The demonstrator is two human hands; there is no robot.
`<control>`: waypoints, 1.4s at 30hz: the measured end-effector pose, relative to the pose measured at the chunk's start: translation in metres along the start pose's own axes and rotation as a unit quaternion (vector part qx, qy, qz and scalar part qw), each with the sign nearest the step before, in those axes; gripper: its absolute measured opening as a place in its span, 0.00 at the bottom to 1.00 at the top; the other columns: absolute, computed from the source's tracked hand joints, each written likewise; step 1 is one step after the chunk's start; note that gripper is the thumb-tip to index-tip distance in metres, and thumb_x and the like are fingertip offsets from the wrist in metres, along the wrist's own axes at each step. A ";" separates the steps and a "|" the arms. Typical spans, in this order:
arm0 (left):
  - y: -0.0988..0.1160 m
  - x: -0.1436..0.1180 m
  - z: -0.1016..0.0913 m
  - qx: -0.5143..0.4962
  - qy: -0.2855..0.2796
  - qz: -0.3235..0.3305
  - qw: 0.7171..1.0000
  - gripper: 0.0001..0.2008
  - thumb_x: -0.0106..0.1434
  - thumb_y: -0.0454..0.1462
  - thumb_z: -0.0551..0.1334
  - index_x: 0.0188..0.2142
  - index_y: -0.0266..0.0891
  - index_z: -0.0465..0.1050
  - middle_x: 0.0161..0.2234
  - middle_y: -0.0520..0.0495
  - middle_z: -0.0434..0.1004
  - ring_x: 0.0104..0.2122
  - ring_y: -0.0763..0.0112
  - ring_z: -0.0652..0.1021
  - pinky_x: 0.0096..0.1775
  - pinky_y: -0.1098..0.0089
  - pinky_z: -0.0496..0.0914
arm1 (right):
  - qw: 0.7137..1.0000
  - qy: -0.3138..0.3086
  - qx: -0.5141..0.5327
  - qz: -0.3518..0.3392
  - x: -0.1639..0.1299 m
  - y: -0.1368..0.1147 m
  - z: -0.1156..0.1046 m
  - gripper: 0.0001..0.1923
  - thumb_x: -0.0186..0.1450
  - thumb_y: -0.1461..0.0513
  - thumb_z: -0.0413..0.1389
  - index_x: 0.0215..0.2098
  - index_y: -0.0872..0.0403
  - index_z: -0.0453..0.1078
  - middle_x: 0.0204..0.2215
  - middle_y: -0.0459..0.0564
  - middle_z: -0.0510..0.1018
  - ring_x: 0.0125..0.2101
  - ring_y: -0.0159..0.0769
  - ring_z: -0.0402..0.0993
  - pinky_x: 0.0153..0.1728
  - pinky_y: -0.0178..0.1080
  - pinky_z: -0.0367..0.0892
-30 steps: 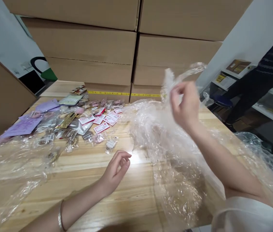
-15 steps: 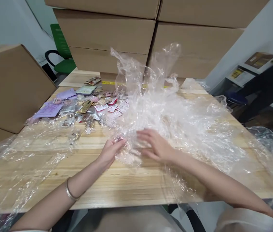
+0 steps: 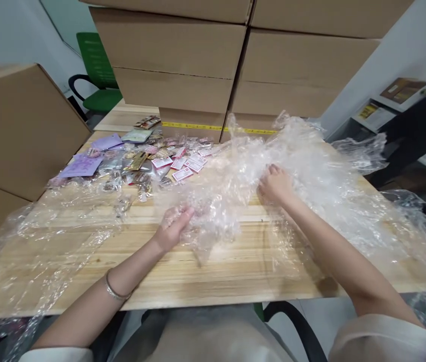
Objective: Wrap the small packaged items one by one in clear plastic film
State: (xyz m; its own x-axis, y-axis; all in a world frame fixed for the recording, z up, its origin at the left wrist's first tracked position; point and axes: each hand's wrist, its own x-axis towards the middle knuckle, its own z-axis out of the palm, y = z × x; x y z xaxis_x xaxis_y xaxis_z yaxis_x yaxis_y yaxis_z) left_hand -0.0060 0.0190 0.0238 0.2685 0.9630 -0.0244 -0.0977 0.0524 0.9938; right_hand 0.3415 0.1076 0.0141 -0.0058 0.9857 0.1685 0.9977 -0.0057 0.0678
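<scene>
My left hand [image 3: 175, 227] is closed, thumb on top, on the near left part of a crumpled sheet of clear plastic film [image 3: 220, 211]. Farther right and a little higher, my right hand [image 3: 276, 186] has its fingers curled into the heaped film [image 3: 322, 171]. The film hides the fingertips of both hands in part. To the left and beyond lies a pile of small packets, among them purple pouches [image 3: 82, 165], a gold packet [image 3: 138, 161] and white-and-red cards [image 3: 182, 174].
Stacked cardboard boxes [image 3: 179, 48] rise at the table's back edge, with yellow tape [image 3: 192, 125] along the bottom. Another box [image 3: 20, 130] stands at the left. More clear film [image 3: 58, 236] covers the left of the wooden table [image 3: 198, 289]. A person in dark clothing [image 3: 420, 125] stands at the right.
My right hand has moved right and away from me, its fingers now curled into the film. The film's tall peaks have sunk. My left hand has barely moved.
</scene>
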 end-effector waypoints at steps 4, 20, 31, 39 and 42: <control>0.015 0.008 -0.016 0.200 -0.177 0.097 0.959 0.18 0.61 0.49 0.62 0.24 0.38 0.75 0.25 0.46 0.77 0.29 0.62 0.77 0.38 0.64 0.71 | 0.990 0.130 0.017 0.046 -0.005 0.003 -0.055 0.20 0.65 0.67 0.44 0.46 0.63 0.75 0.47 0.68 0.75 0.48 0.57 0.72 0.47 0.56 0.66; 0.047 0.023 -0.047 0.676 0.244 0.168 0.675 0.22 0.74 0.43 0.41 0.38 0.38 0.70 0.35 0.40 0.72 0.38 0.55 0.73 0.39 0.61 0.65 | 0.990 0.020 0.013 -0.136 -0.073 -0.095 -0.047 0.10 0.69 0.63 0.49 0.42 0.58 0.71 0.29 0.54 0.81 0.27 0.40 0.76 0.22 0.36 0.56; 0.081 0.005 -0.046 0.587 0.353 0.286 0.671 0.18 0.69 0.47 0.56 0.45 0.35 0.74 0.46 0.30 0.67 0.51 0.41 0.67 0.52 0.40 0.59 | 0.939 -0.038 0.145 -0.311 -0.147 -0.084 -0.100 0.06 0.65 0.58 0.60 0.35 0.54 0.73 0.36 0.53 0.79 0.36 0.44 0.77 0.37 0.44 0.73; 0.145 0.004 -0.005 0.175 -0.196 0.294 0.919 0.15 0.73 0.45 0.53 0.43 0.44 0.77 0.31 0.50 0.80 0.25 0.69 0.81 0.27 0.68 0.75 | 0.791 -0.050 0.550 -0.264 -0.050 -0.079 -0.132 0.38 0.60 0.47 0.63 0.65 0.45 0.58 0.65 0.53 0.63 0.62 0.46 0.62 0.60 0.53 0.61; 0.157 0.009 0.014 0.103 -0.247 0.201 0.942 0.17 0.70 0.51 0.56 0.45 0.44 0.75 0.37 0.50 0.83 0.22 0.68 0.81 0.21 0.70 0.73 | 0.654 -0.174 0.646 -0.354 -0.018 -0.097 -0.129 0.49 0.50 0.39 0.65 0.65 0.45 0.58 0.63 0.52 0.66 0.61 0.48 0.63 0.60 0.54 0.59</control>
State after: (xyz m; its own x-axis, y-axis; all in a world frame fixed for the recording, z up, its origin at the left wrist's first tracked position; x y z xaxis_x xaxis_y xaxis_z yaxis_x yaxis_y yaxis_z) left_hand -0.0056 0.0325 0.1815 0.6672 0.6513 0.3615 -0.1118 -0.3922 0.9130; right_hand 0.2361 0.0686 0.1313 -0.7056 0.6438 0.2959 -0.0204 0.3990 -0.9167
